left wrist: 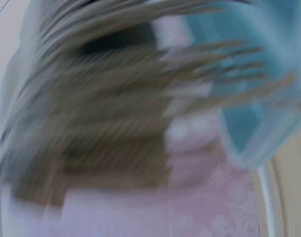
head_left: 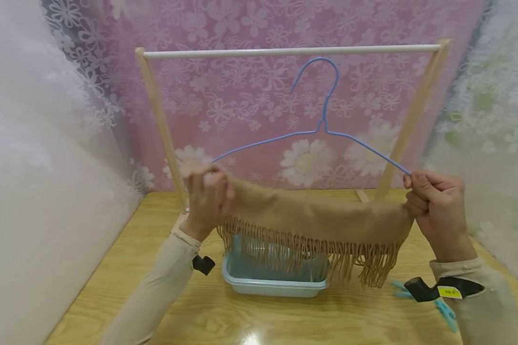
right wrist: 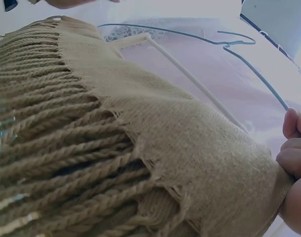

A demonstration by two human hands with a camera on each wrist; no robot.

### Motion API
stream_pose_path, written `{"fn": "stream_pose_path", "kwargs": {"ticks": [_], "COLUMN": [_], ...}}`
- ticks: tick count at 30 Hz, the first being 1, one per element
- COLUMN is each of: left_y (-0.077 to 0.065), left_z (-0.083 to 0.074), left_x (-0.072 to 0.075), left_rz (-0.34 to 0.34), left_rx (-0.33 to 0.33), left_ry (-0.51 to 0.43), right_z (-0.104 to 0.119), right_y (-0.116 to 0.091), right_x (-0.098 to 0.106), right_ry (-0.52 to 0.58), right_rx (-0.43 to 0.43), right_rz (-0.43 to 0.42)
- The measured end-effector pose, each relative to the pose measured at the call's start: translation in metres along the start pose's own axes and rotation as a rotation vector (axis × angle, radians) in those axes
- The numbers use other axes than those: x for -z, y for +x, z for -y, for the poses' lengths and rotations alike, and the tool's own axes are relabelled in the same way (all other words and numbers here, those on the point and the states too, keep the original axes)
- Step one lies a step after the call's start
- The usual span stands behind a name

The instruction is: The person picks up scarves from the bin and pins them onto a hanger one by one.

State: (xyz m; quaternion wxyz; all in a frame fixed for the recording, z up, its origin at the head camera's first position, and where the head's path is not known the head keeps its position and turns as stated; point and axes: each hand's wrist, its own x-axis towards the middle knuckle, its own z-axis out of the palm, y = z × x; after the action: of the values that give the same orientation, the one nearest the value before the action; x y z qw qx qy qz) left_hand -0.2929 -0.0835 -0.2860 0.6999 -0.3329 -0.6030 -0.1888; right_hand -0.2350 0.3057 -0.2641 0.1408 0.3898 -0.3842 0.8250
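Note:
A tan fringed scarf [head_left: 319, 215] hangs over the lower part of a blue wire hanger [head_left: 354, 137], its tassels dangling. At the hanger's right end, my right hand [head_left: 438, 206] pinches the wire corner with thumb and forefinger, the scarf's edge against its lower fingers. My left hand [head_left: 209, 199], blurred, has its fingers curled at the scarf's left end, where the wire disappears behind them. Close to the right wrist camera, the scarf [right wrist: 190, 143] shows twisted tassels. In the left wrist view, tassels [left wrist: 115, 113] are smeared and hide the left hand.
Behind the hanger stands a wooden rack with a white crossbar [head_left: 241, 52]. Below the scarf a pale blue basin [head_left: 276, 287] sits on the wooden table [head_left: 190, 311]. Teal clothespins [head_left: 445, 314] lie beside the right forearm. A pink floral backdrop [head_left: 250, 110] closes the rear.

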Motion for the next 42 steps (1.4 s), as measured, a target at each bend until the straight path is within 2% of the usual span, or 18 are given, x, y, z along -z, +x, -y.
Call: {"fn": "stream_pose_path", "kwargs": {"ticks": [1, 2, 4, 7, 10, 13, 15, 16, 18, 20, 22, 26, 30, 31, 38, 42], "left_y": [0.001, 0.002, 0.003, -0.007, -0.026, -0.046, -0.057, -0.061, -0.068, -0.073, -0.077, -0.079, -0.078, -0.078, -0.08, -0.083], "left_z": [0.01, 0.022, 0.049, 0.093, 0.123, 0.137, 0.139, 0.14, 0.138, 0.136, 0.135, 0.134, 0.133, 0.133, 0.127, 0.124], "left_x": [0.004, 0.008, 0.015, 0.024, 0.03, 0.033, 0.033, 0.032, 0.028, 0.023, 0.019, 0.013, 0.012, 0.013, 0.018, 0.02], "left_rz": [-0.061, -0.092, -0.114, -0.013, 0.106, 0.233, 0.311, 0.351, 0.418, 0.476, 0.507, 0.505, 0.483, 0.486, 0.532, 0.536], "left_rx": [0.104, 0.214, 0.454, 0.769, 1.065, 1.282, 1.356, 1.375, 1.369, 1.32, 1.26, 1.15, 1.117, 1.111, 1.037, 1.031], "left_ry": [0.026, 0.07, 0.125, 0.205, 0.182, 0.152, 0.121, 0.103, 0.048, 0.0, -0.009, 0.106, 0.189, 0.207, 0.252, 0.258], "right_z": [0.001, 0.002, 0.004, 0.008, 0.012, 0.016, 0.016, 0.016, 0.016, 0.015, 0.014, 0.016, 0.018, 0.018, 0.017, 0.015], "right_y": [-0.001, -0.002, -0.003, -0.005, -0.006, -0.006, -0.006, -0.006, -0.005, -0.004, -0.004, -0.003, 0.001, 0.003, 0.012, 0.012], "right_x": [0.001, 0.002, 0.003, 0.005, 0.008, 0.01, 0.01, 0.01, 0.009, 0.008, 0.007, 0.002, -0.001, -0.001, -0.001, -0.001], "right_ry": [-0.009, -0.018, -0.03, -0.036, -0.04, -0.051, -0.049, -0.049, -0.058, -0.068, -0.085, -0.166, -0.193, -0.16, -0.167, -0.177], "right_rx": [0.001, 0.003, 0.008, 0.017, 0.017, 0.018, 0.019, 0.021, 0.028, 0.033, 0.034, 0.033, 0.017, 0.009, -0.011, -0.018], "right_rz": [-0.001, -0.002, -0.008, -0.021, -0.035, -0.044, -0.046, -0.045, -0.039, -0.032, -0.03, -0.068, -0.086, -0.081, -0.123, -0.141]}}
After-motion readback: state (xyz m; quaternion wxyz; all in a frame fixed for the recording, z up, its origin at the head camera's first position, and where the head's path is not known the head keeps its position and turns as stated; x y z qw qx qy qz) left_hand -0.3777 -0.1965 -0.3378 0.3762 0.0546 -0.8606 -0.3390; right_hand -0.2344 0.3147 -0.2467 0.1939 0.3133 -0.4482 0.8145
